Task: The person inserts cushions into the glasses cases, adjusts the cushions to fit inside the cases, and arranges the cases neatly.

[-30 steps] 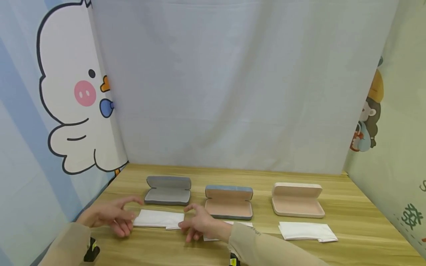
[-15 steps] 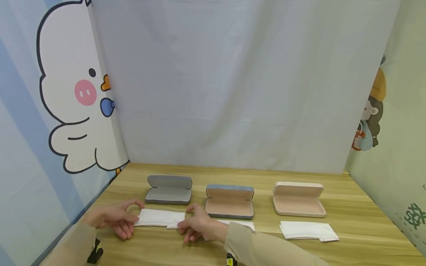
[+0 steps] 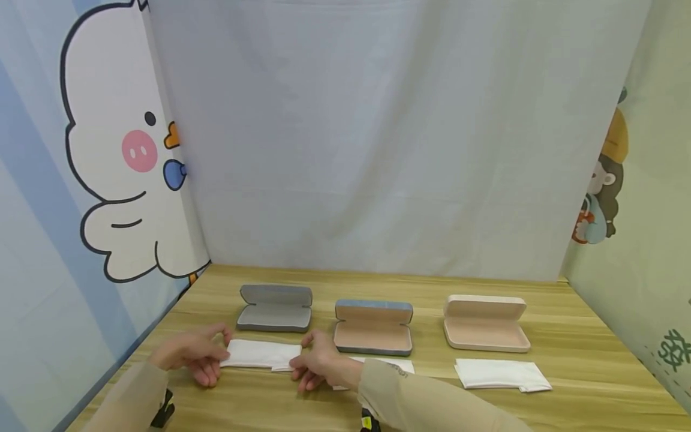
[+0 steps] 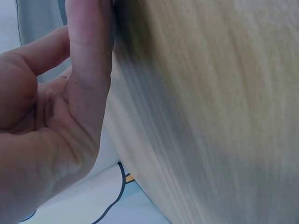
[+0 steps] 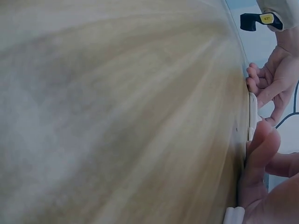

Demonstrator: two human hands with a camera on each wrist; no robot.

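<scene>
In the head view a folded white cloth [image 3: 259, 354] lies flat on the wooden table, in front of the grey glasses case [image 3: 274, 318]. At the cloth's left end is my left hand [image 3: 197, 354], its thumb touching the edge and the index finger arched beside the far corner. My right hand [image 3: 321, 363] meets the other end with its thumb, index finger bent near the far corner. A second folded white cloth [image 3: 396, 364] is partly covered by the right hand and wrist. The left wrist view shows bent left fingers [image 4: 88, 46] close to the tabletop; their tips are cut off.
A blue glasses case [image 3: 372, 336] with a peach lining and a cream glasses case [image 3: 486, 333] stand with lids raised, to the right of the grey one. Another folded white cloth [image 3: 502, 375] lies before the cream case. A pale curtain [image 3: 378, 150] closes off the back.
My left hand has come slightly right, its thumb now against the cloth's left end. The right hand has stayed near the other end. The glasses cases keep their places.
</scene>
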